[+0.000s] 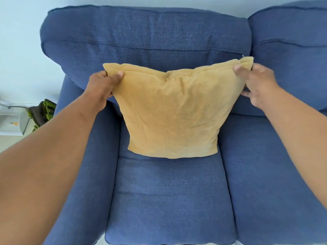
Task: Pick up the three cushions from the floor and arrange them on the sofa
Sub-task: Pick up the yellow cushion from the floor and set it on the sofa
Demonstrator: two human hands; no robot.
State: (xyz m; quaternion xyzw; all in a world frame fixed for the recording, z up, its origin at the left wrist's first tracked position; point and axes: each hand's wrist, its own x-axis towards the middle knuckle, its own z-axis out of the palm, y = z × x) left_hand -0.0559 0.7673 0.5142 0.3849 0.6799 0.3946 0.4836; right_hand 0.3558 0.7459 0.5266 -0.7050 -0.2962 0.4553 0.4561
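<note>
A mustard-yellow cushion (174, 114) stands upright on the left seat of the blue sofa (169, 195), its back against the sofa's back cushion. My left hand (103, 85) pinches its top left corner. My right hand (256, 84) pinches its top right corner, where a small zip pull sticks out. The cushion's bottom edge rests on the seat. No other cushion from the floor is in view.
The sofa's left armrest (85, 174) runs down beside my left arm. A second seat and back cushion (290, 50) lie to the right. Past the armrest, on the left, stand a white side table (10, 121) and a dark green bag (41, 112).
</note>
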